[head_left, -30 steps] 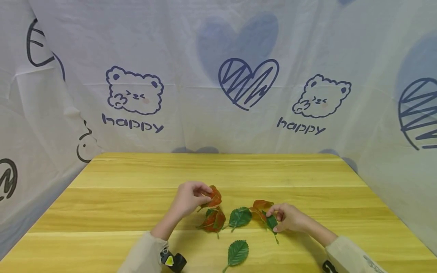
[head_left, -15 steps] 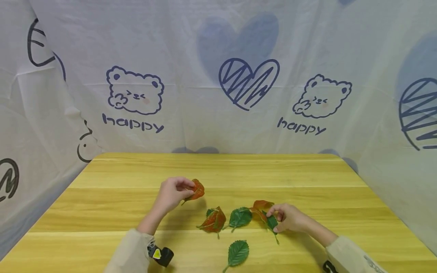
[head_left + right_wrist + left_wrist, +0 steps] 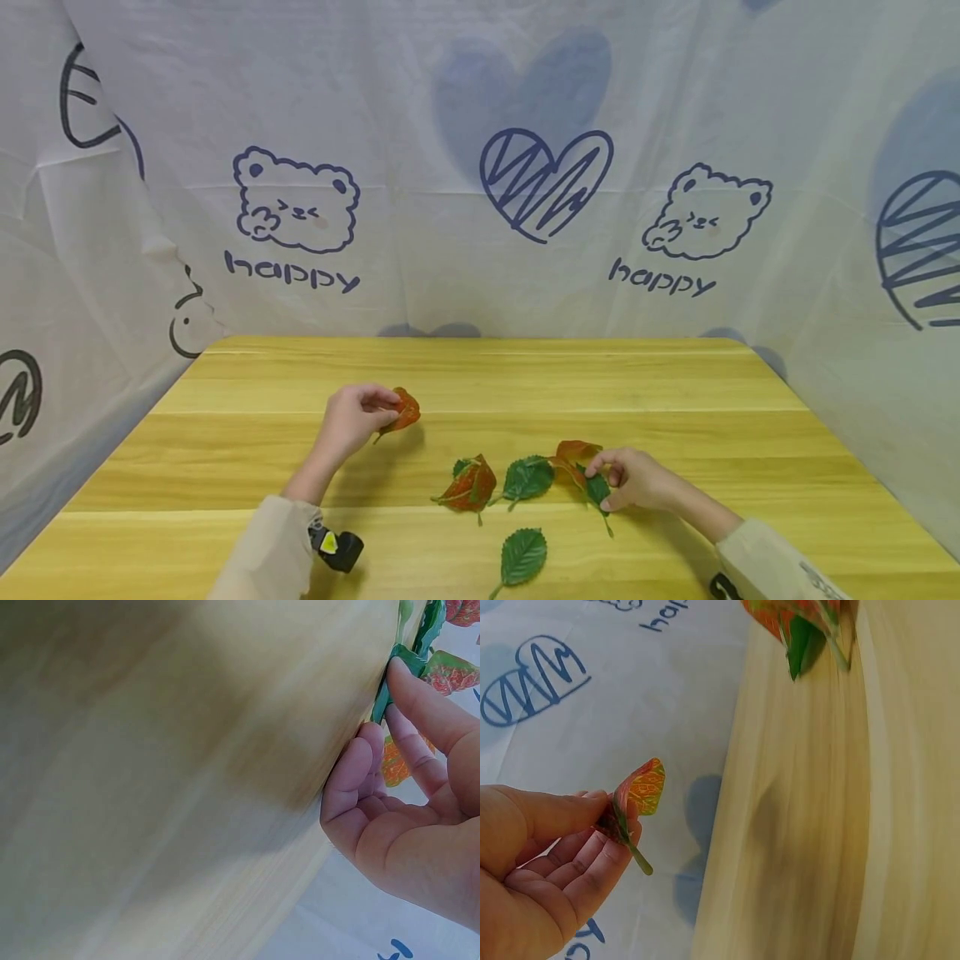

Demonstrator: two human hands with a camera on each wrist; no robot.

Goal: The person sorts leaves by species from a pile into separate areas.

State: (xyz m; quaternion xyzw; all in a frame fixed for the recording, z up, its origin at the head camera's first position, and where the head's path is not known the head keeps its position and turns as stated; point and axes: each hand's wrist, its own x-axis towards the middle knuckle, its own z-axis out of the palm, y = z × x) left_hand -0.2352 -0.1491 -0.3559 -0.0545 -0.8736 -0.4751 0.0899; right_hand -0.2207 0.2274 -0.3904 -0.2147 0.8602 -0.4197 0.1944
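Note:
My left hand (image 3: 358,421) pinches a red artificial leaf (image 3: 405,408) between thumb and fingers, held above the table at the left. In the left wrist view the leaf (image 3: 646,787) is folded, its green stem (image 3: 640,859) pointing down. At the right, my right hand (image 3: 633,479) pinches a green leaf (image 3: 597,490) by its edges, low over the wood. A red-orange leaf (image 3: 576,452) lies just behind that green one, partly covered by it. In the right wrist view, thumb and a finger grip the green leaf (image 3: 384,694).
Between the hands, a red leaf (image 3: 471,487) overlaps a green one (image 3: 459,467). Another green leaf (image 3: 528,477) lies right of them, and one more green leaf (image 3: 522,557) lies nearer the front. A printed white cloth (image 3: 420,250) hangs behind the wooden table (image 3: 247,483).
My left hand has carried its red leaf leftward and slightly back, away from the red and green pair. The right hand and the leaves on the table have stayed put.

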